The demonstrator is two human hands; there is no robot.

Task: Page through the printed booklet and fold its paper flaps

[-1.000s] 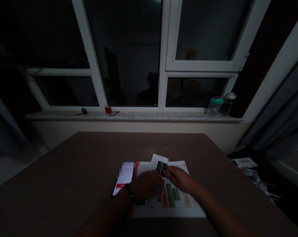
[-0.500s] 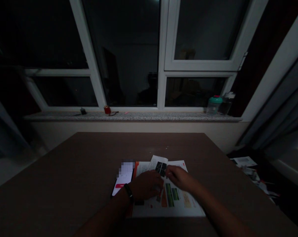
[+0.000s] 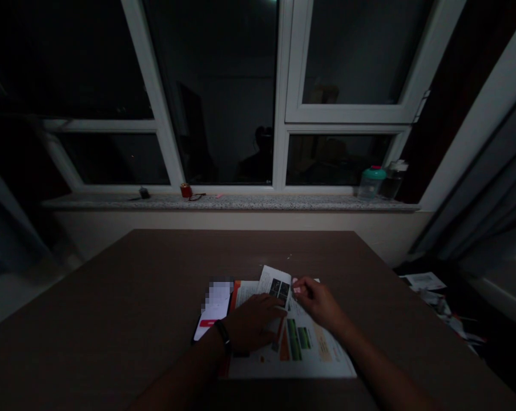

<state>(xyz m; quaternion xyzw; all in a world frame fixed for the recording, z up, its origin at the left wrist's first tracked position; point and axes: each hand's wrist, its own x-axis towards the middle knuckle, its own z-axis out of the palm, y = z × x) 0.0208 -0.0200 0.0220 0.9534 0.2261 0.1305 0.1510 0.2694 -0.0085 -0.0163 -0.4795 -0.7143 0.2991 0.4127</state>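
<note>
A printed magazine or workbook (image 3: 298, 365) with coloured pictures lies open on the table. Across its upper part rests a smaller white page (image 3: 269, 277) with dark square pictures, set at an angle. My left hand (image 3: 253, 321), with a black band at its wrist, lies over the paper, fingers stretched out and pressing the smaller page's lower edge. Just right of that page, my right hand (image 3: 311, 294) is closed in a pinch on a small pinkish-white thing (image 3: 297, 289), whose kind I cannot make out. Dim light hides detail.
A lit phone (image 3: 215, 308) lies left of the magazine on the brown table (image 3: 112, 297). Bottles (image 3: 372, 182) and a small red object (image 3: 186, 190) stand on the stone windowsill (image 3: 249, 201). Papers (image 3: 424, 280) are piled low at the right.
My right hand has moved slightly right and up, bringing the pinkish-white thing into sight. My left fingers lie straighter, and the smaller page has shifted a little.
</note>
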